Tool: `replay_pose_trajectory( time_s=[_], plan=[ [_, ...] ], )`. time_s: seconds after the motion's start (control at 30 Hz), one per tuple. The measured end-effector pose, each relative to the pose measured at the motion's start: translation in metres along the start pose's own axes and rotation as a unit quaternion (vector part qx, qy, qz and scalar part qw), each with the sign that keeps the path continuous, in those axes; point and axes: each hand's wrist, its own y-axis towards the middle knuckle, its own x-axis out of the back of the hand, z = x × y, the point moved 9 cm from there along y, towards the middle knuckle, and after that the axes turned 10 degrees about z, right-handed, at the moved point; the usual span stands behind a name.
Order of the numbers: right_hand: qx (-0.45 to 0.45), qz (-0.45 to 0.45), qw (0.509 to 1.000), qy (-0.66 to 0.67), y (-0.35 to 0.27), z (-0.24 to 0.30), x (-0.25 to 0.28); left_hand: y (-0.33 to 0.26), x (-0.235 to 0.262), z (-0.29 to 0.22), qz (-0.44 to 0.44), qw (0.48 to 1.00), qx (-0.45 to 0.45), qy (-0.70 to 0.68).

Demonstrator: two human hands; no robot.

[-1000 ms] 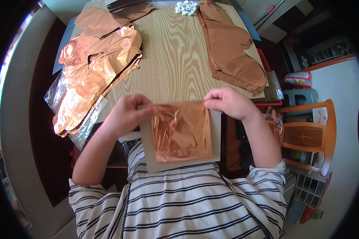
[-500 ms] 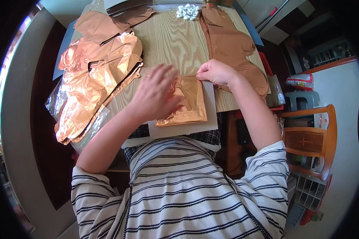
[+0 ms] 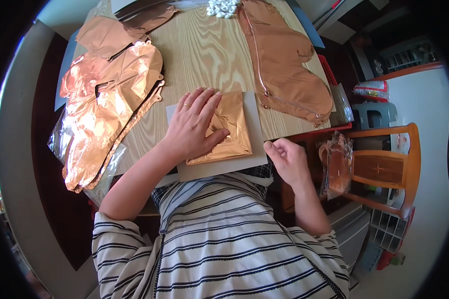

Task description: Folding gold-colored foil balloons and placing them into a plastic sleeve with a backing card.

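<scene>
While the left hand (image 3: 197, 122) settles flat on the folded copper-coloured foil (image 3: 234, 129), the right hand (image 3: 290, 160) has let go of the foil's upper right corner and dropped down beside the lower right corner of the pale card (image 3: 257, 139) beneath it. A second ago both hands grip the foil's upper corners, with the card nearer the body; half a second ago the left hand is a blur over the foil and the right pinches that corner. Now the left hand lies open, palm down, its fingers stretched toward the far edge and its thumb out across the foil — it presses on the packet and grasps nothing visible. The right hand is half curled, thumb toward the card's edge; whether it touches the card or holds anything cannot be told. Foil and card lie on the near side of the wooden table (image 3: 204, 55), the card jutting past its edge toward the lap. With the corner released and a whole palm down, the work seems to have passed from arranging the foil to flattening or steadying it. The large foil shapes at left (image 3: 119, 94) and right (image 3: 289, 60) stay well apart from both hands — they lie in much the same places.
</scene>
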Motion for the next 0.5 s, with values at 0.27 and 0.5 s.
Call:
replay_pose_trajectory(
  time_s=[0.27,0.5],
  plan=[
    [-0.038,0.106,0.909,0.401,0.006,-0.010,-0.074,0.002,0.009,-0.001,0.002,1.000,0.013,-0.021],
    [-0.022,0.069,0.900,0.430,0.004,-0.016,-0.079,0.014,0.017,0.024,0.028,0.991,0.089,-0.100]
  ],
)
